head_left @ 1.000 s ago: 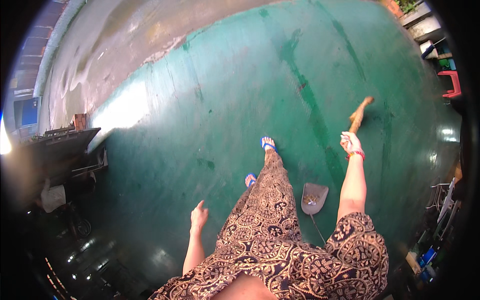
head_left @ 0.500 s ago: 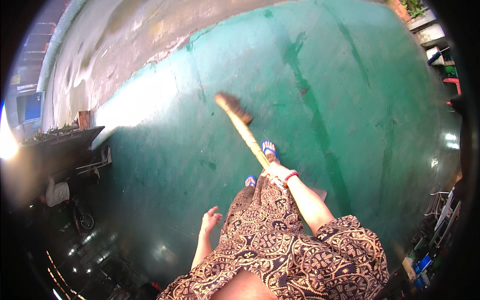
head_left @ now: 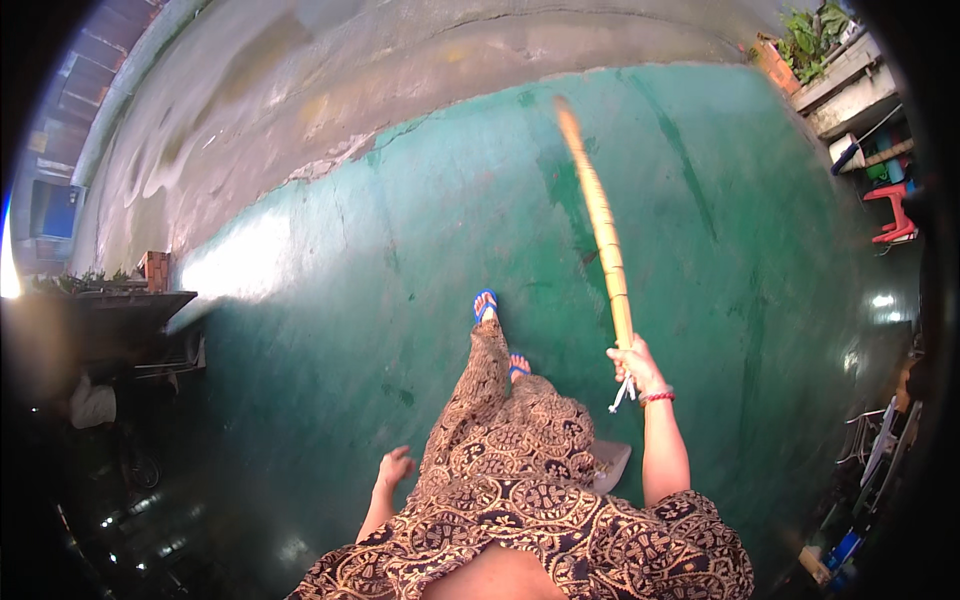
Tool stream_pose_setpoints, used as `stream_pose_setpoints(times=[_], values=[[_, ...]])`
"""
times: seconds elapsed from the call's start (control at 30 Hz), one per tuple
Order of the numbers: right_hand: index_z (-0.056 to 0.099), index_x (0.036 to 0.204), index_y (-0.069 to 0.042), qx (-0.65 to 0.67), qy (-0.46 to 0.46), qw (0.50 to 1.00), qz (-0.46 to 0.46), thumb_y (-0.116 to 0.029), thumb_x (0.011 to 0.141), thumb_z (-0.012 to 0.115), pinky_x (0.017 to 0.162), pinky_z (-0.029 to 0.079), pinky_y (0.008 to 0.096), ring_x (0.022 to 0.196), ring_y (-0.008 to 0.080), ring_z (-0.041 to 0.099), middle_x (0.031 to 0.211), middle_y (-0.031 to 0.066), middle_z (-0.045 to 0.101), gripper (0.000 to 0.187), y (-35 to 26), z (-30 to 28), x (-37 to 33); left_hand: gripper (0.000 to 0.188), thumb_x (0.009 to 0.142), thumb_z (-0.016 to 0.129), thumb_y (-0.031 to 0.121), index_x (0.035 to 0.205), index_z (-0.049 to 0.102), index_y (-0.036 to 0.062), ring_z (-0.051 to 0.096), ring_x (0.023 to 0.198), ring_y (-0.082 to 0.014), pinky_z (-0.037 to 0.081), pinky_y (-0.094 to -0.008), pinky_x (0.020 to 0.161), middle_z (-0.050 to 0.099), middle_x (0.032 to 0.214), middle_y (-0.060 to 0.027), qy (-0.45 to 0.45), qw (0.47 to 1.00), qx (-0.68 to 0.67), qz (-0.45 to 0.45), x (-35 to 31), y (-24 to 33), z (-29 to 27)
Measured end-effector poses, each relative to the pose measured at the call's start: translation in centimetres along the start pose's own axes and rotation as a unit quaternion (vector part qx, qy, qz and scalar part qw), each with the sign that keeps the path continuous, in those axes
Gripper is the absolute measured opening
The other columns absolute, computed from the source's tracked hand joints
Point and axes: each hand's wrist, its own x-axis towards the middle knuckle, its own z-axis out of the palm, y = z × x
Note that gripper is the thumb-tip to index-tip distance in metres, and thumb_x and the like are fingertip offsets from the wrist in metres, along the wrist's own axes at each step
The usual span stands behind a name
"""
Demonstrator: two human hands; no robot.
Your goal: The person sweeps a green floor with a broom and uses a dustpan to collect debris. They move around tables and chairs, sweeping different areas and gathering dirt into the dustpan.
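My right hand is wrapped round the near end of a broom with a long yellow, ringed bamboo-like handle. White string dangles below my grip. The handle points forward over the green floor, and its far tip is blurred; the bristles do not show clearly. My left hand hangs at my left side, holding nothing, its fingers loosely apart. Beside my right hip, partly covered by my patterned clothes, is a pale grey pan-like thing. My feet in blue flip-flops are in mid-stride.
A grey, stained wall rises along the far edge of the green floor. A dark ledge with plants stands at the left. At the right are a planter, a red plastic stool and assorted clutter.
My right hand has swung the broom forward and to the right, off the bristles' earlier place. My left foot has stepped ahead of the right. The left hand has dropped back slightly.
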Motion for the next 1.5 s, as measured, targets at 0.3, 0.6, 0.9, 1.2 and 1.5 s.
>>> stream_pose_setpoints(times=[0.3, 0.6, 0.9, 1.2, 1.5], values=[[0.05, 0.064, -0.002, -0.01, 0.098, 0.994, 0.043, -0.004, 0.074, 0.058, 0.033, 0.038, 0.0289, 0.034, 0.0149, 0.043, 0.047, 0.003, 0.044, 0.012, -13.7, -4.4, 24.1, 0.046, 0.085, 0.045, 0.005, 0.13, 0.04, 0.0038, 0.062, 0.073, -0.0177, 0.053, -0.0312, 0.063, 0.064, 0.087, -0.0113, -0.006, 0.98, -0.188, -0.07, 2.9, 8.9, -8.0], [0.049, 0.094, 0.002, -0.494, -0.09, 0.864, 0.043, -0.008, 0.07, 0.063, 0.05, 0.047, 0.0337, 0.058, 0.0224, 0.061, 0.07, 0.0135, 0.061, 0.03, -14.5, 5.9, 22.3, 0.045, 0.084, 0.045, 0.004, 0.129, 0.041, 0.0036, 0.06, 0.07, -0.0149, 0.05, -0.028, 0.059, 0.063, 0.083, -0.0072, 0.038, 0.986, -0.151, -0.06, 9.2, 20.3, -16.2], [0.051, 0.11, -0.002, -0.351, -0.151, 0.924, 0.021, -0.003, 0.066, 0.07, 0.035, 0.032, 0.0273, 0.039, 0.0101, 0.043, 0.053, 0.0016, 0.048, 0.047, -22.4, 0.9, 14.2, 0.045, 0.081, 0.049, 0.006, 0.126, 0.045, 0.0019, 0.061, 0.071, -0.0147, 0.051, -0.0269, 0.06, 0.064, 0.085, -0.0085, -0.058, 0.995, -0.042, 0.074, 14.7, 36.2, -14.5], [0.025, 0.14, -0.022, 0.007, 0.203, 0.976, 0.077, 0.004, 0.071, 0.063, 0.034, 0.033, 0.0249, 0.038, 0.0083, 0.038, 0.055, -0.0003, 0.044, 0.083, -21.6, -9.1, 8.9, 0.046, 0.079, 0.048, 0.004, 0.125, 0.048, 0.0022, 0.061, 0.068, -0.0146, 0.051, -0.026, 0.057, 0.064, 0.083, -0.0108, -0.037, 0.996, -0.015, 0.079, 18.3, 47.2, -15.3], [0.04, 0.071, -0.011, 0.449, 0.267, 0.853, -0.003, -0.007, 0.077, 0.062, 0.028, 0.027, 0.0226, 0.031, 0.0073, 0.033, 0.048, -0.0023, 0.034, 0.023, -36.9, -33.3, 38.3, 0.044, 0.076, 0.049, 0.002, 0.12, 0.05, -0.0011, 0.062, 0.066, -0.018, 0.052, -0.03, 0.054, 0.064, 0.08, -0.0129, -0.063, 0.995, 0.02, 0.08, 14.8, 54.0, -12.4]])
